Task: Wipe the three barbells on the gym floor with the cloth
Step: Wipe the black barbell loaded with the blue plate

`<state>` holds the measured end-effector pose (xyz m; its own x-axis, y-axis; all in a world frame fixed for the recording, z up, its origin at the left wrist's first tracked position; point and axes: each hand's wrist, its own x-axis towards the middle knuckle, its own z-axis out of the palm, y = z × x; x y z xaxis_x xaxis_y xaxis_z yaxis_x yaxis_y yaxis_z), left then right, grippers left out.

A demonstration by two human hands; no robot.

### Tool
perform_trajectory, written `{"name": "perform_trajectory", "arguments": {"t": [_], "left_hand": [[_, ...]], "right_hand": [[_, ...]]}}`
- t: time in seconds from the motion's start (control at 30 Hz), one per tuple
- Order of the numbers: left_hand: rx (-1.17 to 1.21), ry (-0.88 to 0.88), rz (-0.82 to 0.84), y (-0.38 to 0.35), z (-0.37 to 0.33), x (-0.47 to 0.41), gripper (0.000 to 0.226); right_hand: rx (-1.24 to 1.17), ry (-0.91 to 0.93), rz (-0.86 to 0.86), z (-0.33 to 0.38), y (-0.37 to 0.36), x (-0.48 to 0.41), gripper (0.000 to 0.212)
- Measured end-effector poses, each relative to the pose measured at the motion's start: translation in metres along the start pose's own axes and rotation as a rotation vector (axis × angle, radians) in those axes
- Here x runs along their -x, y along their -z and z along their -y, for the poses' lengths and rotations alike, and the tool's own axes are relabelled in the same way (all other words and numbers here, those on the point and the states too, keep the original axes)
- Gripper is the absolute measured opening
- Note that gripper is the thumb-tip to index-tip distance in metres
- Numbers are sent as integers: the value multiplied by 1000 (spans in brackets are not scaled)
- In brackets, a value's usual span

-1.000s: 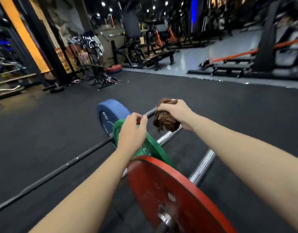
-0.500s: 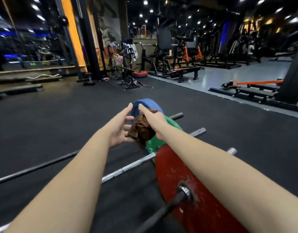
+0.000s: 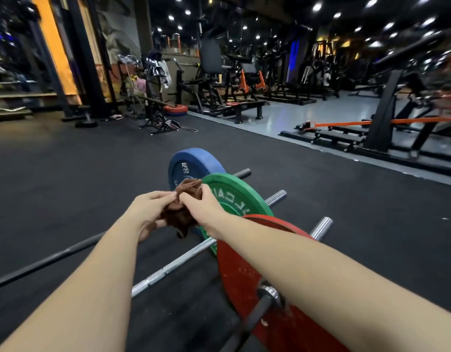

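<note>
Three barbells lie side by side on the black gym floor. The nearest carries a red plate, the middle one a green plate, the farthest a blue plate. A crumpled brown cloth hangs in the air in front of the green and blue plates. My left hand and my right hand both grip the cloth, fingers pinching its top folds. The silver bar of the middle barbell runs left below my arms.
The dark bar of the farthest barbell stretches to the left. Benches and weight machines stand at the back, a black and orange frame at the right. Black rubber floor spreads to the left.
My left hand left the green plate and joined my right hand on the cloth. The view swung left, so the plates now sit under my right arm.
</note>
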<state>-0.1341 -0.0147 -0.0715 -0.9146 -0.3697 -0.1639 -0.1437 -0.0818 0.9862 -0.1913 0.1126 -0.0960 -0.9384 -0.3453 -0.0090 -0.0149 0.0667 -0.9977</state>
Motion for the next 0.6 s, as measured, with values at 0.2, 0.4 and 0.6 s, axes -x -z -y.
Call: {"name": "perform_trajectory", "arguments": {"t": [0.2, 0.4, 0.6], "left_hand": [[32, 139, -168, 37, 24, -30, 29], [-143, 261, -214, 89, 45, -38, 43], [-212, 278, -346, 126, 54, -57, 48]], "right_hand": [[294, 10, -137, -26, -16, -49, 49], [441, -39, -138, -40, -33, -94, 62], [533, -49, 87, -70, -77, -126, 51]]}}
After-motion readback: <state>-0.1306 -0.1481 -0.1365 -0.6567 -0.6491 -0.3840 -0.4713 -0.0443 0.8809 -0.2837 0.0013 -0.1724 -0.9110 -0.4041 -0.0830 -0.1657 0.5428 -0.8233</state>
